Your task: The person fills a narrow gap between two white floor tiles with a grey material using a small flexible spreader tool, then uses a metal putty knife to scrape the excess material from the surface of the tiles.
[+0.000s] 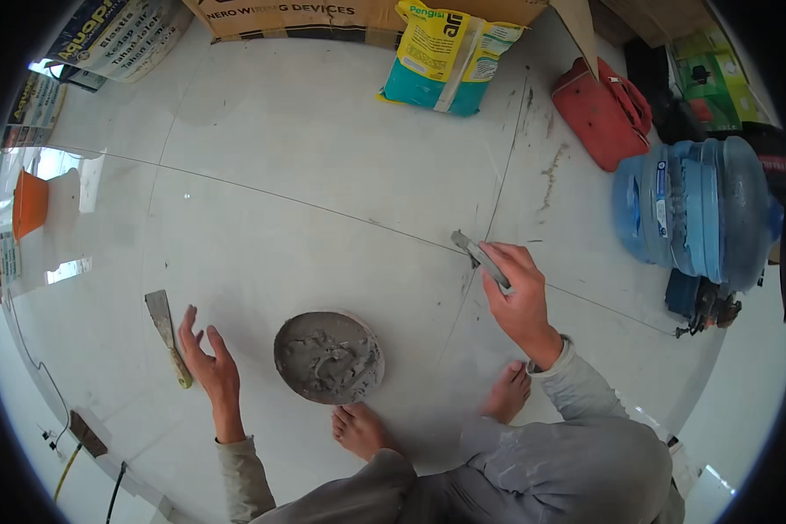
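one round bowl [368, 336] of grey grout [327, 358], right hand [520, 297] gripping scraper [479, 254]

Left hand [208, 360] open, fingers [189, 325] spread, palm turned inward, forearm extended forward from lower edge. Right hand [517, 293] raised ahead, fingers curled closed in a grip, wrist bent, grey sleeve at the wrist.

Yellow-teal bag [450, 57] leans against brown carton [323, 17] at top; green boxes [716, 83] right.
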Demonstrator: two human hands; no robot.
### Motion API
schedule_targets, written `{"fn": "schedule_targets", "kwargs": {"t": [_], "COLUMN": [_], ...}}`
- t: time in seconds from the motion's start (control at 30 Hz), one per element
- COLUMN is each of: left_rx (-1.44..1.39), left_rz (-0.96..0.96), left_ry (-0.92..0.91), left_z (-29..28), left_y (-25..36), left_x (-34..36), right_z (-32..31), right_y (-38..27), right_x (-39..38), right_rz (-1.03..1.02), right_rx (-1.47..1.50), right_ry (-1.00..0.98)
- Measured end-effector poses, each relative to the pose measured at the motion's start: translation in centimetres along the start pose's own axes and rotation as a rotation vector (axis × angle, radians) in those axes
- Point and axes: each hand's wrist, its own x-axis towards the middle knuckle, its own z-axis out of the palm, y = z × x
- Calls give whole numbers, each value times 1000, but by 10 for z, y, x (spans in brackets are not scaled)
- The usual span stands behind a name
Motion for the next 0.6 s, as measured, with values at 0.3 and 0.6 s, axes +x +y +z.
{"fn": "schedule_targets", "kwargs": {"t": [0.3, 0.6], "left_rx": [-521, -354], "left_rz": [-383, -214], "left_ry": [-226, -363], "left_z": [0, 15], "left_y": [19, 41], "left_x": [-120, -124], "right_z": [44, 49], "right_y": [-14, -5], "right_x": [-36, 20], "right_rz": [-295, -305], "right_rx": [-362, -360], "right_ry": [-84, 40]}}
